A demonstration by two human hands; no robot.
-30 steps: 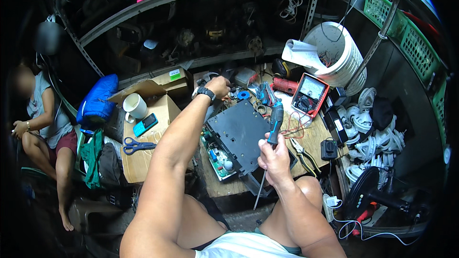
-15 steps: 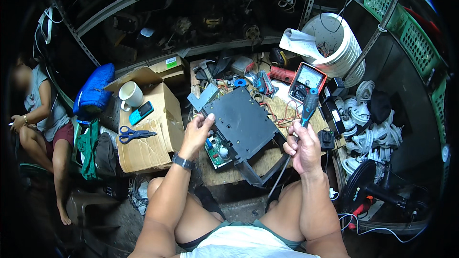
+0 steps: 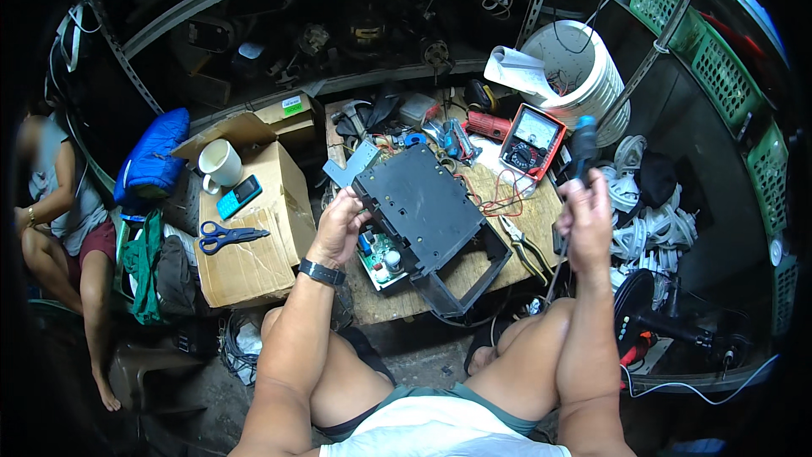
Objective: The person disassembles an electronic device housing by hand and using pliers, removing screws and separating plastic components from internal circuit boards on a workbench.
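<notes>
A black plastic housing (image 3: pixel 423 199) lies tilted on the wooden workbench, with an open frame at its near right corner. A green circuit board (image 3: pixel 385 264) sticks out beneath its left side. My left hand (image 3: pixel 338 224) has its fingers curled on the housing's left edge. Raised over the bench's right side, my right hand (image 3: pixel 585 216) is closed round a long screwdriver (image 3: pixel 584 148) with a blue and black handle, its shaft pointing down toward my knee. Pliers with black and yellow handles (image 3: pixel 531 254) rest on the bench between the housing and this hand.
An analog multimeter (image 3: pixel 533 144) with red leads stands behind the pliers. On the left, a cardboard box (image 3: pixel 254 258) carries a mug (image 3: pixel 221 162), a phone (image 3: pixel 240 197) and scissors (image 3: pixel 233 235). A white bucket (image 3: pixel 596 76) stands back right. Another person (image 3: pixel 72 195) sits far left.
My right hand has moved right and up with the screwdriver, away from the housing, and the pliers have come into sight. My left hand's fingers have curled more at the housing's edge.
</notes>
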